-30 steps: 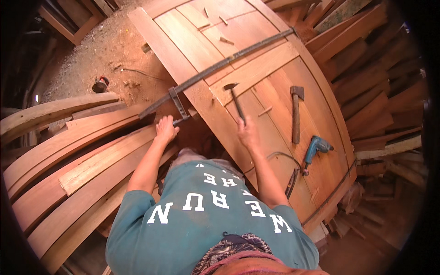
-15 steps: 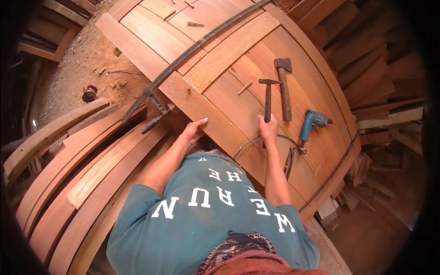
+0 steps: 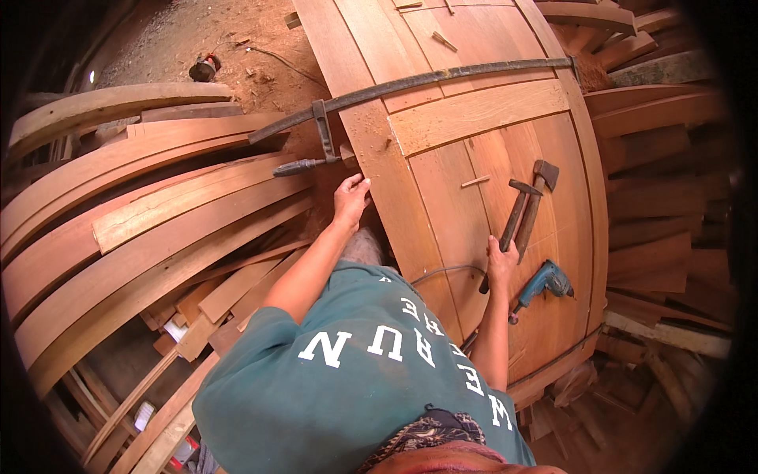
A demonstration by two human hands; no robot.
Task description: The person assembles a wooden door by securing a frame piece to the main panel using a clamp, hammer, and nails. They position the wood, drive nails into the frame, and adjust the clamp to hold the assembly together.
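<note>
My right hand (image 3: 503, 262) is wrapped round the handle of a hammer (image 3: 517, 207), held over a large framed wooden panel (image 3: 410, 213). Just beyond it a hatchet (image 3: 545, 175) lies on the panel, its handle partly behind the hammer and my hand. A blue power drill (image 3: 545, 283) rests to the right of my right wrist. My left hand (image 3: 350, 204) is at the panel's left edge, below the clamp's screw, its fingers bent and fingertips close together; whatever they may hold is too small to make out. A slim wooden peg (image 3: 475, 181) lies left of the hammer head.
A long bar clamp (image 3: 410, 85) crosses the panel, its screw handle (image 3: 296, 167) sticking out leftward. More pegs (image 3: 444, 41) lie beyond it. Curved boards (image 3: 174, 201) are stacked at left, planks (image 3: 647, 189) at right. A small machine (image 3: 205, 68) sits on the dusty ground.
The view has turned, so the panel sits more upright in it. The hammer has swung toward the hatchet and now overlaps its handle. My left fingers have drawn in from a stretched pose.
</note>
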